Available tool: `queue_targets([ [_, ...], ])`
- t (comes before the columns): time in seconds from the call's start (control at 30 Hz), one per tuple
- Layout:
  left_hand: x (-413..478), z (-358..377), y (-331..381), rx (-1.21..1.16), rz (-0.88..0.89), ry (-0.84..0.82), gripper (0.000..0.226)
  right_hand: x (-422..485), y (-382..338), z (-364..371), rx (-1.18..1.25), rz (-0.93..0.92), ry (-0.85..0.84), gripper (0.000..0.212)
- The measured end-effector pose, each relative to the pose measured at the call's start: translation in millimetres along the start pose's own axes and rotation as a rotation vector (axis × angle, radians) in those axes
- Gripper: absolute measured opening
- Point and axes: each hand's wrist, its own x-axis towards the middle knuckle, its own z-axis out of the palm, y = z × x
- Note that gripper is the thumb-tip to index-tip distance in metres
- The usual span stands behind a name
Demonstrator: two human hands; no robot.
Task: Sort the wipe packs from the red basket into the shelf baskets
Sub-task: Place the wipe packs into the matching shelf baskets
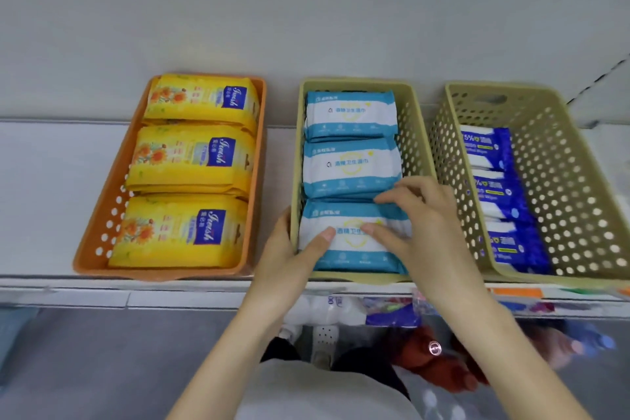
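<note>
A: Risk first. What could go wrong from here?
B: A slide, most likely. The front pack [354, 239] lies at 6 o'clock in the middle basket [414, 133], riding high near the rim. Its film looks slick to me, so a hard push from the right hand [422, 215] could send it over the front rim and off the shelf [51, 198].
A: How do the hands stand?
B: Right hand flat, fingers spread on the pack. Left hand [289, 249] has its thumb on the pack and its fingers outside the wall — gripping or not, I cannot tell. A tug there might drag the basket off the edge.
A: And the red basket [439, 368]?
B: Blurred, low at 5 o'clock under the right arm; what it holds I cannot see.
A: Surroundings?
B: White shelf against a pale wall [306, 10]. Orange basket [102, 225] at 9 o'clock with yellow packs [191, 160], third basket [579, 181] at 3 o'clock with blue packs [501, 194] — grey floor [85, 351] below.
</note>
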Motion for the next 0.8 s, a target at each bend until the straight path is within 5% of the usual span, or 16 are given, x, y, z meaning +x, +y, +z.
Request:
queue_targets([
  [0.23,-0.1,5.1,-7.6,-0.131,-0.108,0.076,0.037,-3.4,4.7,-1.0,0.006,-0.056,-0.076,0.063],
  [0.67,1.7,3.5,-5.0,-0.063,-0.117,0.052,0.04,3.9,2.2,-5.0,-0.028,0.016,-0.1,0.069],
  [0.8,-0.3,-7.3,-1.7,-0.048,-0.146,-0.087,0.051,18.1,3.3,-23.1,0.05,-0.019,-0.303,0.085],
])
